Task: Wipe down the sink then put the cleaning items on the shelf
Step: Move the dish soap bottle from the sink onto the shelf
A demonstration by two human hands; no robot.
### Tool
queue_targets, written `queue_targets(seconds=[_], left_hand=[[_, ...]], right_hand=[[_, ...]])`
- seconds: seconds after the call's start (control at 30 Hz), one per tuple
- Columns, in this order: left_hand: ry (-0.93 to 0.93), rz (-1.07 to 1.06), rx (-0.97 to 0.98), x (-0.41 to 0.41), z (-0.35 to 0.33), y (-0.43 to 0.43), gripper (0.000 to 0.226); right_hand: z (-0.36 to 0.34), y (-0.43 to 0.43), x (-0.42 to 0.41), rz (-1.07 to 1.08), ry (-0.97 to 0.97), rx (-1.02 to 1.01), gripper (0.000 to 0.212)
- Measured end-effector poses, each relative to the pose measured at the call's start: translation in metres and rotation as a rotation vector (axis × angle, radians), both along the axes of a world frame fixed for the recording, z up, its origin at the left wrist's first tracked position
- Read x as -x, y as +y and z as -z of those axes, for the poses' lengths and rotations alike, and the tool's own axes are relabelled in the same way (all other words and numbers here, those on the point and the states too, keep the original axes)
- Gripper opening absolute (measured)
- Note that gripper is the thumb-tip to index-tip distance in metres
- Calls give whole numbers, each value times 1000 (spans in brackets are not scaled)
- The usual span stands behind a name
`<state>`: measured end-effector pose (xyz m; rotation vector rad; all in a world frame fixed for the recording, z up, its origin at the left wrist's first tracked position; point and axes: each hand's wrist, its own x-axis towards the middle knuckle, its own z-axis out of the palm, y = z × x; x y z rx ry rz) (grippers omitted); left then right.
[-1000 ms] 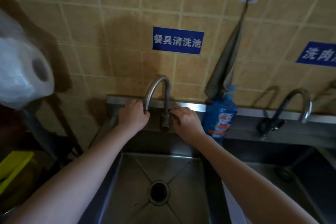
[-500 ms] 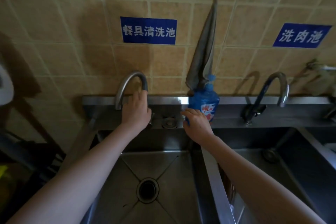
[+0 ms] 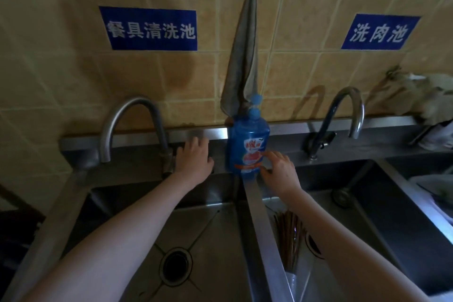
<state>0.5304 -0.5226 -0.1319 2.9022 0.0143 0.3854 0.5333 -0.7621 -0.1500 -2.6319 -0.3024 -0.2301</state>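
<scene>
Tan tiles (image 3: 61, 68) backed the steel sink (image 3: 220, 228). Left hand (image 3: 195, 164) lay flat, relaxed, on the rear ledge (image 3: 137, 138) by the faucet (image 3: 137, 102); right hand (image 3: 279, 171), fingers loose, touched the blue dish-soap bottle (image 3: 247, 140) standing there.

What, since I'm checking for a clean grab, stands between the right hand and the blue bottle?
Nothing visible: the right hand is beside the bottle, at its lower right, and the cloth hangs behind it.

On the tiled wall (image 3: 61, 68), a blue sign (image 3: 148, 28) reads 餐具清洗池 in white characters. Further right on the same wall, a second blue sign (image 3: 380, 32) reads 洗肉池, also in white. The blue bottle (image 3: 247, 135) carries a red-and-white label (image 3: 252, 152) too blurred to read.
</scene>
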Motion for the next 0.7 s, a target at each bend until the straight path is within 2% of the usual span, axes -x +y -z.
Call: queue_targets(seconds=[0.2,0.43,0.6,0.7], left_hand=[[74,-6,30,-32,27,-27,54],[151,68,136,-75,41,-50,78],[205,107,261,-101,47,-54,92],[203,180,422,-113,53,-51,98]], right_hand=[[19,-17,-32,75,65,-112,51],[37,-29,-79,130,202,-299,77],[46,-32,-105,48,233,-374,86],[49,-30,-116,-48,300,-454,92]])
